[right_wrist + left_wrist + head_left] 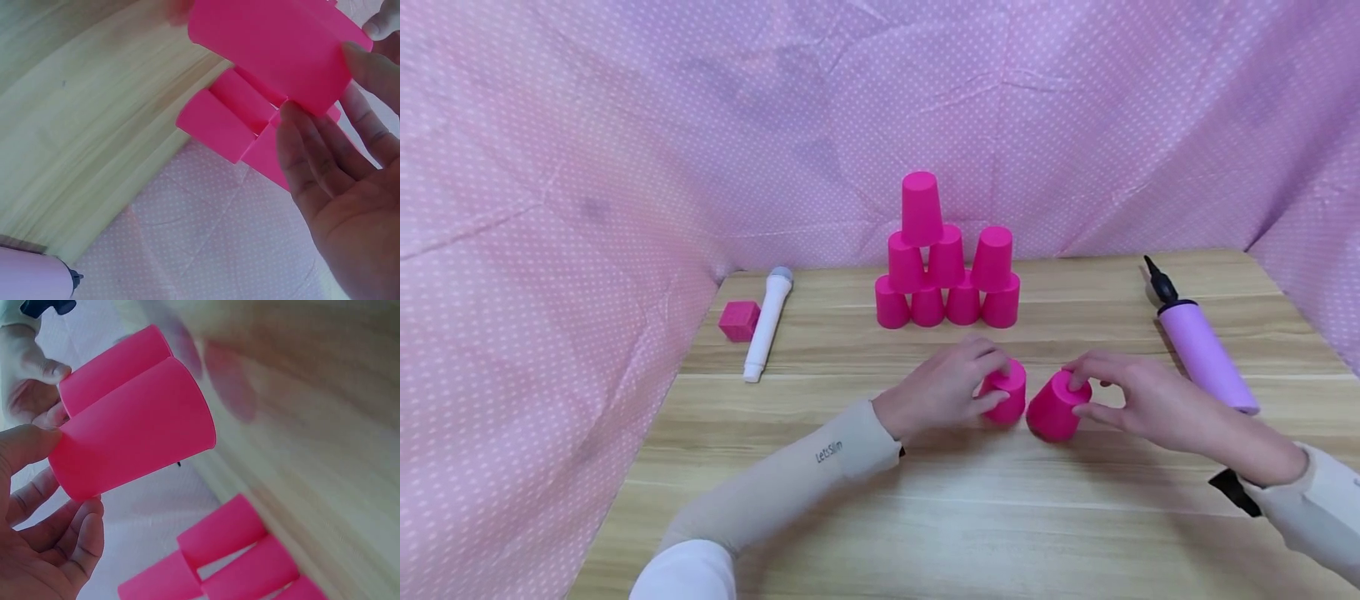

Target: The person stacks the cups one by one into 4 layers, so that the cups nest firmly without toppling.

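Observation:
In the head view my left hand (953, 385) pinches an upside-down pink cup (1009, 393) near its narrow upper end. My right hand (1138, 398) grips a second pink cup (1052, 410) the same way, thumb on one side and fingers on the other. This second cup leans slightly. Seen from the left wrist, the two cups are close side by side, their wide rims off the wooden surface. Behind them stands a stack of pink cups: several in the bottom row (927, 307), three in the row above (992, 257), and one top cup (921, 208) on the left pair.
At the left of the wooden table (820, 350) lie a pink cube (739, 321) and a white microphone (767, 325). A purple hand pump (1208, 354) with a black nozzle lies at the right. Pink dotted cloth (820, 125) hangs behind the table and along its sides.

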`<action>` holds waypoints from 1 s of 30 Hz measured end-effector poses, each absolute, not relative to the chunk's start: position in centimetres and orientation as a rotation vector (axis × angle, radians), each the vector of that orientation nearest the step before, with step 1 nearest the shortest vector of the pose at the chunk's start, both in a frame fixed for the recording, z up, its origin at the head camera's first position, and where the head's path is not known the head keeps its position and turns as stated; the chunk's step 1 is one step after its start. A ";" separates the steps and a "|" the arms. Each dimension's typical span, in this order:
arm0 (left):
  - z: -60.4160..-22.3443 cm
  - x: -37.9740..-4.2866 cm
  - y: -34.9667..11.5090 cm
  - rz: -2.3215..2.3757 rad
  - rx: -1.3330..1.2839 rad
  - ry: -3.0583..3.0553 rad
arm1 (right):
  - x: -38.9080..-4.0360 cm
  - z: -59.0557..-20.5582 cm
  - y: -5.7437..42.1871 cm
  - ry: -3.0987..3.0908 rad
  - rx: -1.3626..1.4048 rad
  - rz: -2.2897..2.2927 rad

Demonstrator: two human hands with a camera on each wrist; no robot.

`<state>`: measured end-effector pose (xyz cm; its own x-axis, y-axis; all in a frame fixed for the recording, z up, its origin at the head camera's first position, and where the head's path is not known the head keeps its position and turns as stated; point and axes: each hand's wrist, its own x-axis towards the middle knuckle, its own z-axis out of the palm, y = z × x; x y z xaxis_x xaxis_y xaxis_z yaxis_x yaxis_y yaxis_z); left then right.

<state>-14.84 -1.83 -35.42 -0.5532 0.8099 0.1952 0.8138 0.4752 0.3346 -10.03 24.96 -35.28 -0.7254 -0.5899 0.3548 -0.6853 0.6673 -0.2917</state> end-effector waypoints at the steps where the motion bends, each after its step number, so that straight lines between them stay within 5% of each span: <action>1: -35.2 -14.9 -2.0 -0.636 -1.473 -2.676 | -10.1 -35.2 25.0 -2.643 1.038 0.602; 14: -30.9 -17.7 -5.3 -0.717 -1.408 -2.311 | -13.1 -31.8 23.9 -2.373 1.150 0.662; 30: -16.3 -23.4 -6.1 -0.583 -1.081 -2.351 | -23.0 -23.2 19.7 -2.471 0.767 0.748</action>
